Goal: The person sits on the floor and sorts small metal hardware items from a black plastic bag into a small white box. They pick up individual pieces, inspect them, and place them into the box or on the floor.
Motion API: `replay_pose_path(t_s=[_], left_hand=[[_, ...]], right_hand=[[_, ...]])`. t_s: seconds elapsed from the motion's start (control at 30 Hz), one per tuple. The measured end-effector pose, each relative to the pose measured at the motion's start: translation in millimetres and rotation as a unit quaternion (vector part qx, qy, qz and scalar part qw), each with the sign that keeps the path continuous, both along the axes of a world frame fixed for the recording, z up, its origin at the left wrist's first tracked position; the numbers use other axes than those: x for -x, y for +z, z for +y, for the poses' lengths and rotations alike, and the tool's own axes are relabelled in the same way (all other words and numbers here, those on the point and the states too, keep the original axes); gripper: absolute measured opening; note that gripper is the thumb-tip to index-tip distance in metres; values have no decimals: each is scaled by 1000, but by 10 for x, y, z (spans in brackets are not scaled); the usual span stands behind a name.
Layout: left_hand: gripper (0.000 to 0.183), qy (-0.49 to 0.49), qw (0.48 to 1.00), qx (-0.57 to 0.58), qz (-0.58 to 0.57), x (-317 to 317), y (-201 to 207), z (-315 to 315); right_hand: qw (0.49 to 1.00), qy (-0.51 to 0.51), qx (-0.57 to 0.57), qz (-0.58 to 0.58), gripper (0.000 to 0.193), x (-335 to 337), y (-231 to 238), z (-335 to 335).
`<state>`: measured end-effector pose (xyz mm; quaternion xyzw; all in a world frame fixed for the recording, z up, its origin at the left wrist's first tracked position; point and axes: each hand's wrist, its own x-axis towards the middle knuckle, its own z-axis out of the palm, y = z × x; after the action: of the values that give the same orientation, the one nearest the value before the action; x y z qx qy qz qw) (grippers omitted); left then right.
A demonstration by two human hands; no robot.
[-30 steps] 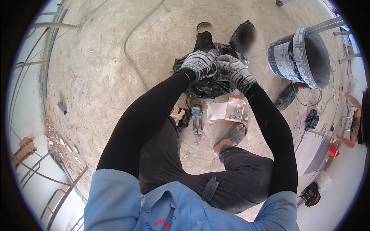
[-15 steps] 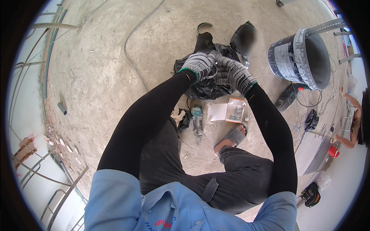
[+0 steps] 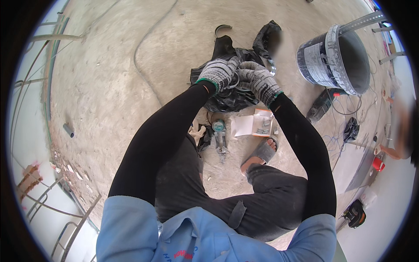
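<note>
Both my hands, in grey-and-white knit gloves with green cuffs, meet over a crumpled black plastic bag (image 3: 231, 104). My left hand (image 3: 220, 72) and my right hand (image 3: 258, 80) are closed, fingertips together, on a curved metal band (image 3: 234, 83); the gloves hide most of it. Beyond the bag lies a half-round metal clamp (image 3: 223, 28). A shiny curved metal piece (image 3: 273, 67) rests to the right of my right hand. Nearer me is an opened small box (image 3: 262, 121) with several metal fasteners in it. Left of the box, a pair of pliers (image 3: 221, 142) lies by a teal roll (image 3: 218, 125).
A dirty bucket (image 3: 321, 59) lies tipped at the right, with a metal strut (image 3: 362, 22) across its rim. A corded power tool (image 3: 321, 105) lies below it. A cable (image 3: 140, 65) crosses the floor at left; a short pipe piece (image 3: 68, 130) lies farther left. Another person (image 3: 399, 131) is at far right.
My hands stay together over the bag with fingers shifting slightly around the metal band. The whole view has shifted a little, moving the floor objects left and up. The person at right has moved.
</note>
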<state>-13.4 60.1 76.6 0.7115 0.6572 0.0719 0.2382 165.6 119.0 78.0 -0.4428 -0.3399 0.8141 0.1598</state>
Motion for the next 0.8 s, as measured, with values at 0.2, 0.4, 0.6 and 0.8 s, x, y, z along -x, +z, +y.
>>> replay_pose_path(t_s=[0.2,0.4,0.6,0.8], left_hand=[[37,-10,999,27,33,-12,-64,26],[36,-17,999,14,44,-44,-43,16],[36,-10,998,49,29,-76,-23,68],[39,-10,998,54,36,-81,-32,46]], right_hand=[[994,65,79,-37,25,-20,44,57],[990,30,133,39,28,-48,129,34],[1000,-8,-9,15,25,-75,-127,-17],[998,8,36,-41,23,-26,23,6]])
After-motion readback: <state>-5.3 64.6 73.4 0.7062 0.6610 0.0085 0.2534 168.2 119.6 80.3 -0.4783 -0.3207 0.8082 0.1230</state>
